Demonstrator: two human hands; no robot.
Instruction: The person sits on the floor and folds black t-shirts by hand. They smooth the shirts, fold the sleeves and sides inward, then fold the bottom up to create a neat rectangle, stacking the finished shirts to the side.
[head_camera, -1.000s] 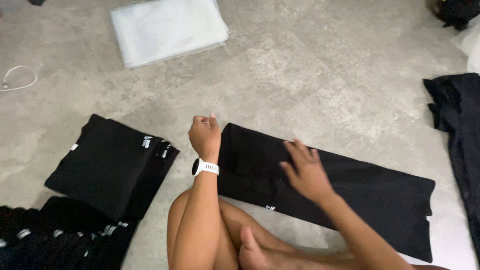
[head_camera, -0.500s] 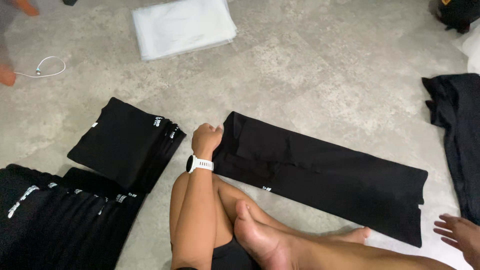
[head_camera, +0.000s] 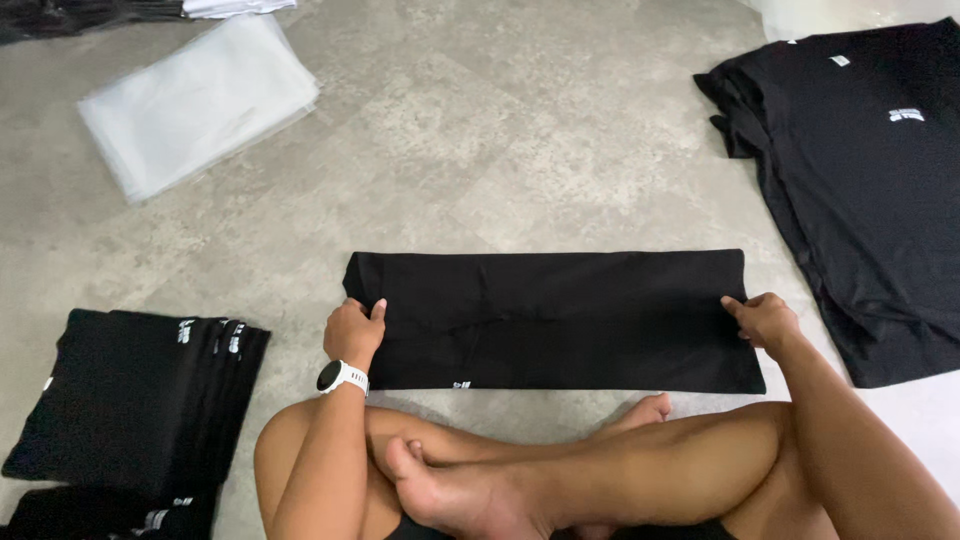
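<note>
A black garment, folded into a long narrow strip, lies flat on the grey floor in front of my crossed legs. My left hand, with a white watch on the wrist, pinches the strip's left end. My right hand grips the strip's right end near its lower corner. Both ends rest on the floor.
A stack of folded black garments lies at the left, with more below it. A pile of unfolded black shirts spreads at the right. A bundle of clear plastic bags lies at the upper left.
My right hand has come in from the far right and taken the strip's right end. The view has swung right, and the strip now lies level before me.
</note>
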